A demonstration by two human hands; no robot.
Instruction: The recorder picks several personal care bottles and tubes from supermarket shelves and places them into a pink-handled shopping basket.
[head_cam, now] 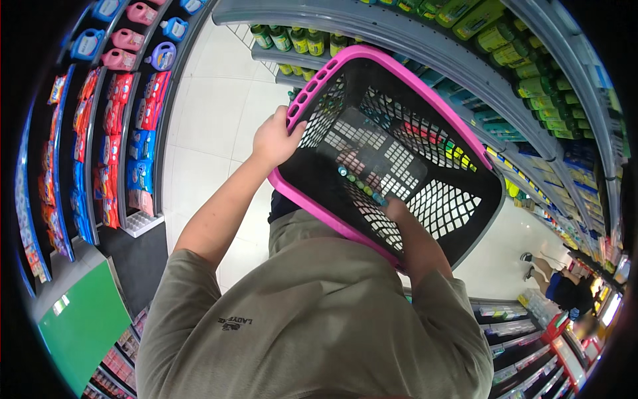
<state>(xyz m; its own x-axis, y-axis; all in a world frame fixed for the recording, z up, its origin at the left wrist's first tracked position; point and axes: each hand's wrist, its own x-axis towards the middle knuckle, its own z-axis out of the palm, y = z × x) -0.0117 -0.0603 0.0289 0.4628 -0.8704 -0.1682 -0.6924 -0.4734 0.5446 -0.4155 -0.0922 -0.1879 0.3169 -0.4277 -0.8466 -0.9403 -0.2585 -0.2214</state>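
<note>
A black mesh shopping basket with a pink rim (pixel 319 199) is tilted in front of me, its open side facing up towards the camera. My left hand (pixel 280 135) grips the pink rim at its slotted end. My right hand (pixel 394 205) reaches inside the basket, low down by the near mesh wall; its fingers are partly hidden. Beside it lies a row of small round green and blue pieces (pixel 360 184), which look like beads or bottle caps; I cannot tell whether the hand holds them. Pinkish shapes show through the mesh floor.
Shelves with green bottles (pixel 299 40) run along the far side, close to the basket. On the left, shelves hold bagged detergent (pixel 142 144) and plastic jugs (pixel 162 56). Pale floor tiles (pixel 199 114) lie between. A person (pixel 563 287) stands further off at the right.
</note>
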